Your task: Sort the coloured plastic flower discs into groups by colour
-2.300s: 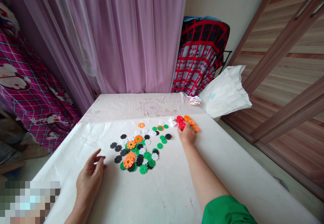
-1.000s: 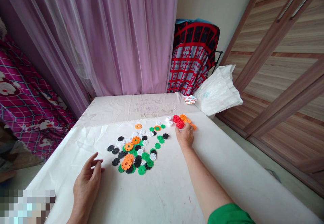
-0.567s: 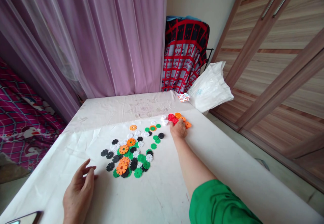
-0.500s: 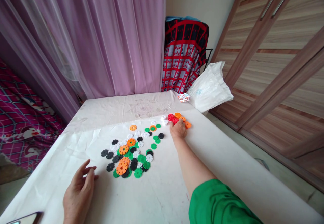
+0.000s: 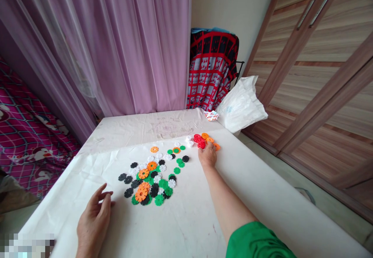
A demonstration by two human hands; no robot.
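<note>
My right hand (image 5: 208,155) reaches to the far right of the table, its fingers bent down at the near edge of a cluster of red notched plastic discs (image 5: 199,140) and orange discs (image 5: 210,140). The back of the hand hides what the fingertips hold, if anything. My left hand (image 5: 95,214) hovers or rests at the near left with fingers apart and nothing in it. Between the hands lies a loose pile of notched discs: orange (image 5: 141,194), green (image 5: 159,200), black (image 5: 154,190) and white (image 5: 171,183). A small white group (image 5: 189,142) sits left of the red discs.
A pale cloth covers the table (image 5: 180,227). At its far right corner are a small patterned paper box (image 5: 211,115) and a white plastic bag (image 5: 241,104). Purple curtains (image 5: 140,48) hang behind; a wooden wardrobe (image 5: 314,79) stands on the right.
My right hand has moved slightly right and nearer, showing more of the red discs. My left hand keeps its pose. The whole view has shifted a little.
</note>
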